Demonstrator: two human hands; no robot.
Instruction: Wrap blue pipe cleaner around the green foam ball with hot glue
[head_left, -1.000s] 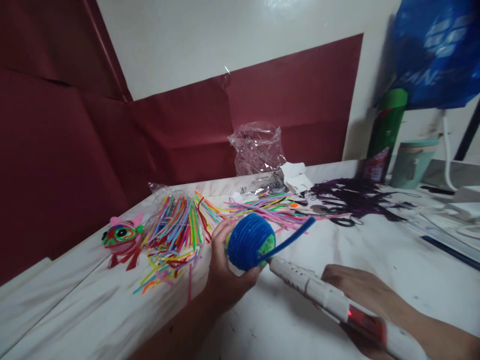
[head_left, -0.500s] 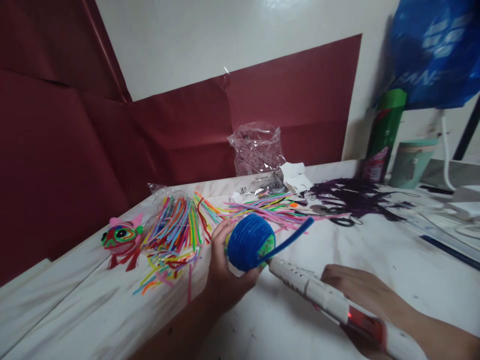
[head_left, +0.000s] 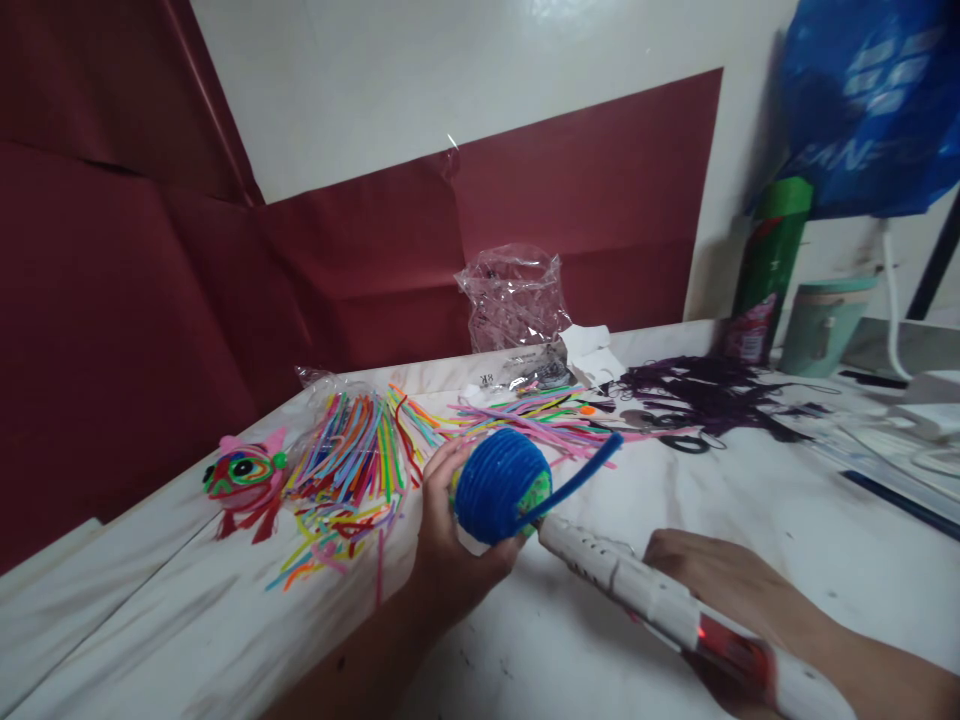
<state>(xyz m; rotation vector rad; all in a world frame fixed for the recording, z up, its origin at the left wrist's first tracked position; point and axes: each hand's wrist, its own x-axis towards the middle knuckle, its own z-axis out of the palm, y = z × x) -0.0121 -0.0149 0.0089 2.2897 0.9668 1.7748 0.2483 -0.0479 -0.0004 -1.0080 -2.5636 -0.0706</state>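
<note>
My left hand (head_left: 450,545) is wrapped around a ball (head_left: 499,485) covered mostly in blue pipe cleaner, with a green-yellow patch bare at its right side. From that patch a loose end of blue pipe cleaner (head_left: 585,478) sticks out up and to the right. My right hand (head_left: 720,585) grips a white hot glue gun (head_left: 637,585) with a small red light on its body. The gun's nozzle meets the ball's lower right edge, by the base of the loose end. The fingers of my right hand are partly hidden behind the gun.
Left stands a pink and red pipe-cleaner animal figure (head_left: 244,480). Colourful pipe cleaners (head_left: 352,450) lie beside it, with short cut pieces in front. Behind are a clear plastic bag (head_left: 517,300), purple tassels (head_left: 697,395), black scissors (head_left: 686,441), a green spray can (head_left: 772,270) and a mint cup (head_left: 825,325).
Almost nothing differs. The loose end of the blue pipe cleaner has shifted slightly left, while both hands, the ball and the glue gun stay nearly in place.
</note>
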